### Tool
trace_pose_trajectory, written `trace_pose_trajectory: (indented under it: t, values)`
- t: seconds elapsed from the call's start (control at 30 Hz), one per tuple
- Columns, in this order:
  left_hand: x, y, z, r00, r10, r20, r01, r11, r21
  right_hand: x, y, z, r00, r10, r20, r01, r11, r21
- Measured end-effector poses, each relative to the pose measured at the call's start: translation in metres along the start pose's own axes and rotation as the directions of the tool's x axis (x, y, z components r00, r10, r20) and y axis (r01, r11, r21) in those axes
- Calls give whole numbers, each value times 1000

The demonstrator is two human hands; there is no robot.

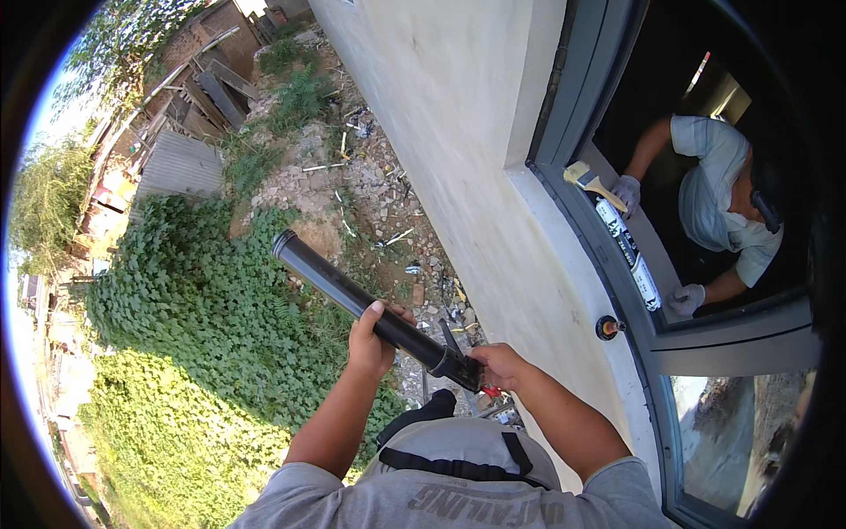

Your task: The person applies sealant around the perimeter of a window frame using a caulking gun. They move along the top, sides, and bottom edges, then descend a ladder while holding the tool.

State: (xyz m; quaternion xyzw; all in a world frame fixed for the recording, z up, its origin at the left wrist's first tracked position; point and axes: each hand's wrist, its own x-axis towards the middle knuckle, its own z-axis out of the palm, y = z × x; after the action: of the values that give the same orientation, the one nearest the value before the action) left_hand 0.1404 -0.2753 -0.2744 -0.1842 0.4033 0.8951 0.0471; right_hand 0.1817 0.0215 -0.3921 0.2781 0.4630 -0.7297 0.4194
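A black sausage-type caulking gun (337, 284) lies slantwise across my front, its ringed front end pointing up and left. My left hand (373, 340) is wrapped around the middle of the barrel, thumb on top. At the rear, my right hand (497, 367) grips the gun by its handle and trigger end, where the fingers are partly hidden. A bit of red (491, 391) shows just below that hand. On the window ledge to my right rests a small round black piece (607, 328) with a reddish tip.
Sealant sausage packs (628, 254) and a paintbrush (593, 185) lie along the grey window frame (575, 119). Behind it a gloved co-worker (714, 192) leans at the opening. A pale wall (456, 165) drops to rubble (377, 178) and leafy vines (218, 297) far below.
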Motion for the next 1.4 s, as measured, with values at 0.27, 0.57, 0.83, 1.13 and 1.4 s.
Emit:
trace_pose_trajectory:
  t: [0.27, 0.57, 0.83, 1.13, 1.4]
  values:
    - [20, -10, 2, 933, -161, -322, 68, 957, -281, -49, 2, -14, 484, -808, 337, 494, -65, -867]
    - [11, -31, 22, 987, -158, 12, 149, 899, -411, -66, 21, -1, 472, -817, 331, 823, 273, -499]
    - [20, -65, 71, 935, -247, 254, 294, 941, -166, -99, 31, -10, 700, -709, -87, 705, 705, -70]
    - [19, -75, 121, 559, -627, 542, 245, 750, 614, -135, 44, -88, 581, -716, -388, 685, 687, -241]
    - [136, -282, 178, 746, -637, 193, 642, 766, 44, -133, 138, -123, 652, -441, -617, 109, 860, -499]
